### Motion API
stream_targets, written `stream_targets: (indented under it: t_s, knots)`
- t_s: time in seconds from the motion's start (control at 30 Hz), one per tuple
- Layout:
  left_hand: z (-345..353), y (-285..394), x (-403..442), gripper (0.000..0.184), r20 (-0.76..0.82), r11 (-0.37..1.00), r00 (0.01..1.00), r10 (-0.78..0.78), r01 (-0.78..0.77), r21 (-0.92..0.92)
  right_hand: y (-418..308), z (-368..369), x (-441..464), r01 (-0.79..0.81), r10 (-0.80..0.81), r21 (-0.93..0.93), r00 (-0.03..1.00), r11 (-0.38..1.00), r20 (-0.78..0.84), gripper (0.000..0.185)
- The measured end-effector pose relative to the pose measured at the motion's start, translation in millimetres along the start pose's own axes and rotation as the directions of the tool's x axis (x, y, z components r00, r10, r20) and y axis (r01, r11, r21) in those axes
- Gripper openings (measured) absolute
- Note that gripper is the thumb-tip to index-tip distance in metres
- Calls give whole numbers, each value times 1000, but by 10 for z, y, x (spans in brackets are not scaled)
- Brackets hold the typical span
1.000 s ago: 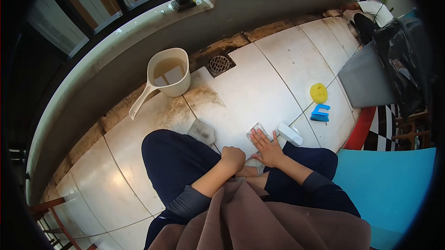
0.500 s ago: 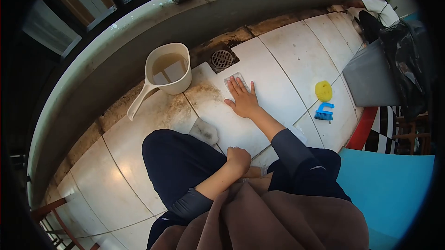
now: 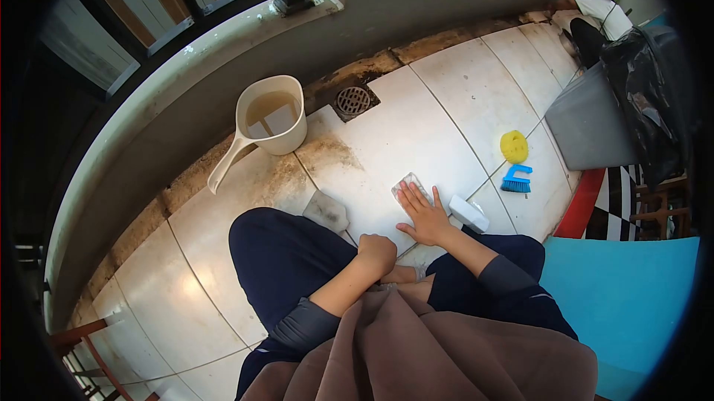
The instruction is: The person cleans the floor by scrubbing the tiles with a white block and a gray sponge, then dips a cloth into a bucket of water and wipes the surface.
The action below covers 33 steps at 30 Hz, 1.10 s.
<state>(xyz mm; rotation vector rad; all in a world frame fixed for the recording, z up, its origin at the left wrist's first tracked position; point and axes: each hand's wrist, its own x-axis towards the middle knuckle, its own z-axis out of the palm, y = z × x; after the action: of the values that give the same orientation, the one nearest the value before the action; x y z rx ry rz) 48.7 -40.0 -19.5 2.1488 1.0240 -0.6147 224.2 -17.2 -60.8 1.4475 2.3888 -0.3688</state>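
Note:
My right hand (image 3: 425,217) lies flat on the floor tiles with its fingers spread, pressing on a small whitish cloth or pad (image 3: 404,181). Just right of that hand is a white oblong block (image 3: 469,214); its kind I cannot make out. My left hand (image 3: 377,254) is closed in a fist beside my bent knee, and nothing shows in it. A grey, dark-stained pad (image 3: 326,211) lies on the tiles near that knee. Brown grime (image 3: 327,154) marks the tiles beyond it.
A cream dipper (image 3: 296,133) of murky water stands by the low wall (image 3: 357,33). Beside it is a round floor drain (image 3: 352,101). A yellow sponge (image 3: 514,147) and blue brush (image 3: 517,179) lie to the right, before a grey bin (image 3: 587,126) with a black bag. A blue mat (image 3: 617,289) is nearby.
My right hand has slid the whitish pad across the tile towards me and slightly right, away from the drain. More of the white block now shows. My left hand has barely moved.

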Motion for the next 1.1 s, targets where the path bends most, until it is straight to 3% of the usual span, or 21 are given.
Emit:
stream_targets:
  t_s: [0.1, 0.23, 0.47, 0.77, 0.93, 1.1]
  knots:
    - [22, 27, -1, 31, -17, 1000, 1000, -13, 13, 19, 36, 103, -525, 10, -10, -1, 995, 1000, 96, 76]
    - [31, 46, 6, 30, -9, 999, 1000, -9, 10, 39, 28, 194, -451, -26, 27, -36, 999, 999, 43, 74]
    - [-6, 97, 33, 27, 33, 998, 999, -13, 11, 56, 189, -66, 599, -83, 85, 22, 988, 996, -131, 70]
    - [23, 15, 89, 28, 35, 1000, 999, -11, 11, 7, 277, -565, 1956, -277, 283, 81, 957, 957, -70, 69]
    - [24, -3, 67, 30, 25, 1000, 1000, -18, 18, -9, 203, -498, 1708, -244, 249, 79, 965, 967, -75, 71]
    - [18, 4, 58, 31, 21, 1000, 1000, -17, 18, -23, -44, -65, 673, -124, 121, -9, 982, 992, -147, 76]
